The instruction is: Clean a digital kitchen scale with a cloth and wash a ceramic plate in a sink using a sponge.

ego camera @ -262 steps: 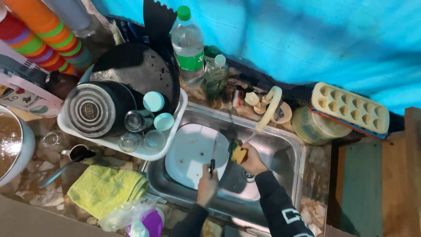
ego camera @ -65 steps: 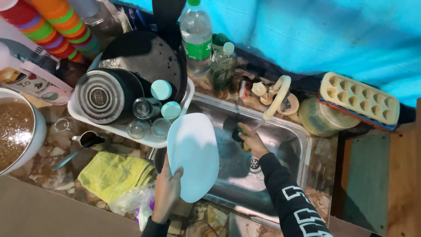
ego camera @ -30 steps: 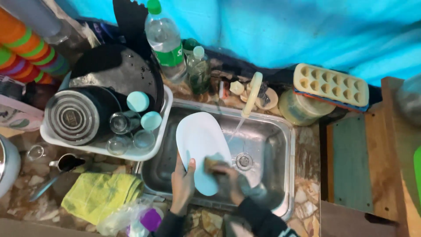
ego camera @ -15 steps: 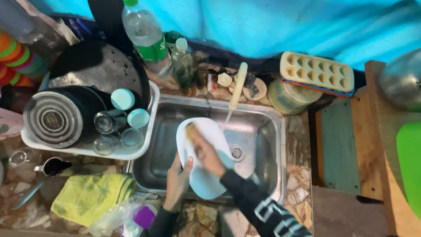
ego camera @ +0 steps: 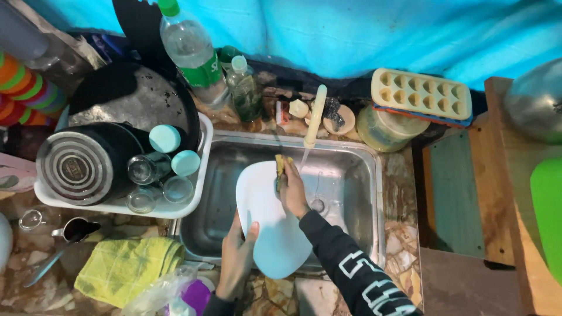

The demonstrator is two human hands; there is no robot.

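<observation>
Over the steel sink [ego camera: 351, 158], the left hand [ego camera: 237, 257] grips a white plate [ego camera: 263, 228] by its near rim, tilted; the right hand [ego camera: 291, 190] presses what looks like a yellow sponge [ego camera: 280, 165] against its far edge, just beneath the pale tap [ego camera: 315, 117]

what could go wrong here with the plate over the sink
The white plate is held tilted over the steel sink by the left hand at its lower rim alone; wet, it might slip and knock the basin. The right hand presses a sponge near the top edge, which could lever the plate loose. Water from the tap may splash the counter.
</observation>
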